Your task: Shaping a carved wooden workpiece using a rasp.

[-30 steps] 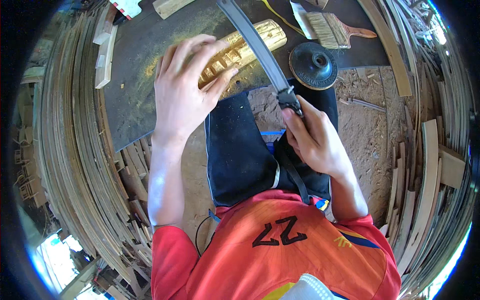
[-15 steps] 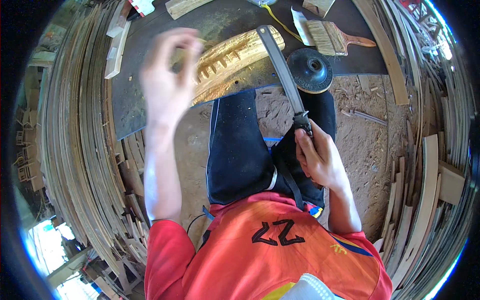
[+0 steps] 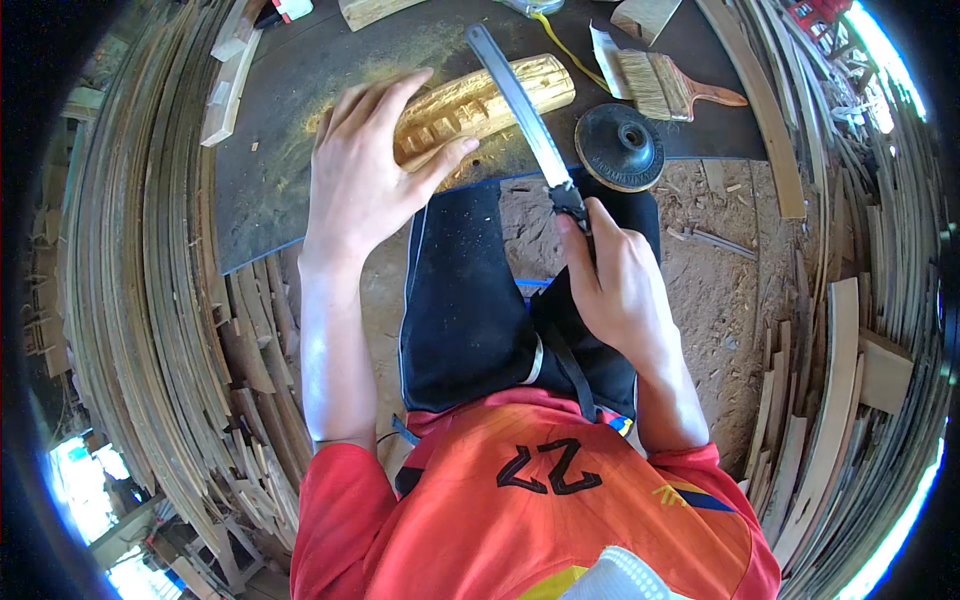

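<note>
A carved piece of yellowish wood (image 3: 530, 90) with a row of notches cut in it lies on the dark work table (image 3: 270, 190). My left hand (image 3: 365, 170) is over its left end, thumb and fingers spread; I cannot tell whether the palm presses on it. My right hand (image 3: 625, 285) is closed round the dark handle of a long flat metal file (image 3: 520, 110). The file's blade slants up and left across the wood, and whether it touches is unclear. Right of the blade sits a round black rubber disc (image 3: 620, 145) at the table's near edge.
A wide paintbrush (image 3: 670, 85) lies at the table's back right, beside a yellow cord (image 3: 570, 50). Wood blocks (image 3: 375, 10) stand along the far side. Stacked wood strips (image 3: 150, 250) line the left, with more planks (image 3: 835, 370) on the right. Sawdust covers parts of the table.
My left hand has come down from a blurred, curled pose and spread its fingers over the wood. My right hand has moved up and left, bringing the file further across the wood.
</note>
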### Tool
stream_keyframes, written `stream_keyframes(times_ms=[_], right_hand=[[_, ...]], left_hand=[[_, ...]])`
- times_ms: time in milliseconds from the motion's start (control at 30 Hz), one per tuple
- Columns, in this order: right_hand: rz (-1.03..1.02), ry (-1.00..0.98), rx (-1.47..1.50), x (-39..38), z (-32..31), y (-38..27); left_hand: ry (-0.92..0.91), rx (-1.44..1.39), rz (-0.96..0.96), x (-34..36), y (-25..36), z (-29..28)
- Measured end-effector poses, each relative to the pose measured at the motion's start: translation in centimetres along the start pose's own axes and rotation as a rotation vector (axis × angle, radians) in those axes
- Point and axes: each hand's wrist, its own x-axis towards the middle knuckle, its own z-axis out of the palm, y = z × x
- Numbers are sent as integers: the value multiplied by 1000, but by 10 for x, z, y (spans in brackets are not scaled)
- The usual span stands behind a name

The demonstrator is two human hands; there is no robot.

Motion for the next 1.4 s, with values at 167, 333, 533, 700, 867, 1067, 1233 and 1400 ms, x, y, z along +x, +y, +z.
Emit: stream_keyframes(times_ms=[167, 333, 533, 700, 867, 1067, 1233, 1400], right_hand=[[-29, 4, -190, 17, 0, -20], [-50, 18, -351, 27, 7, -26], [-51, -8, -416, 35, 16, -33], [-41, 16, -341, 52, 24, -32], [-19, -12, -171, 57, 23, -24], [-40, -48, 97, 62, 17, -17], [58, -74, 321, 61, 21, -21], [-86, 72, -104, 59, 15, -31]], left_hand=[[-76, 15, 11, -1, -2, 13], [-47, -17, 38, 0, -4, 15], [-59, -12, 70, -2, -8, 14], [-63, -11, 62, 1, -7, 16], [-49, -16, 53, 0, -8, 18], [-25, -13, 73, 1, -9, 18], [-25, -35, 39, 2, -7, 15], [-30, -64, 17, 1, -3, 12]])
